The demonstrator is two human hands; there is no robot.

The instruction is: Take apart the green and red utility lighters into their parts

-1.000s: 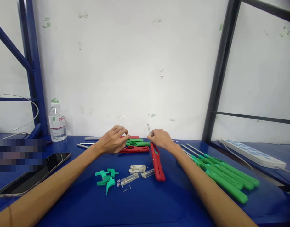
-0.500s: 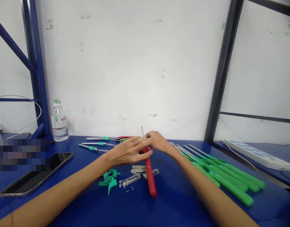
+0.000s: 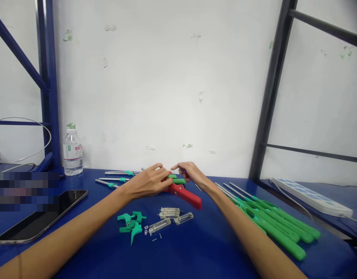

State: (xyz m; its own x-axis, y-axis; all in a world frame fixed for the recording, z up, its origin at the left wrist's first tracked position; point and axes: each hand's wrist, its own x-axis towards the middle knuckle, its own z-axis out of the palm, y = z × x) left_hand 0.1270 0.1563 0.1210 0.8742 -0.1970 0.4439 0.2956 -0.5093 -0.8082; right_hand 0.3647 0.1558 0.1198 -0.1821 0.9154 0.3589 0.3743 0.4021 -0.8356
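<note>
My left hand (image 3: pixel 152 180) is closed round a red long-neck lighter (image 3: pixel 185 195), whose handle points right and toward me. Its front part is hidden behind my fingers. My right hand (image 3: pixel 192 173) is just right of the lighter, index finger stretched toward it and the other fingers curled. Whatever lies in those curled fingers is hidden. A thin rod (image 3: pixel 197 187) shows below them; I cannot tell whether they hold it. In front lie several green triggers (image 3: pixel 136 230), clear fuel tanks (image 3: pixel 160 225) and tiny metal pins or springs (image 3: pixel 154 240).
Green long-neck lighters (image 3: pixel 283 234) lie at right, beside a white power strip (image 3: pixel 312 197). Metal tubes (image 3: pixel 120 173) with teal parts lie at the back, near green handle pieces (image 3: pixel 178 181). A phone (image 3: pixel 43 217) and water bottle (image 3: pixel 73 153) are at left.
The red lighter has swung from pointing almost straight at me to slanting right, and its handle is raised off the parts. My right hand has come away from my left, index finger stretched out.
</note>
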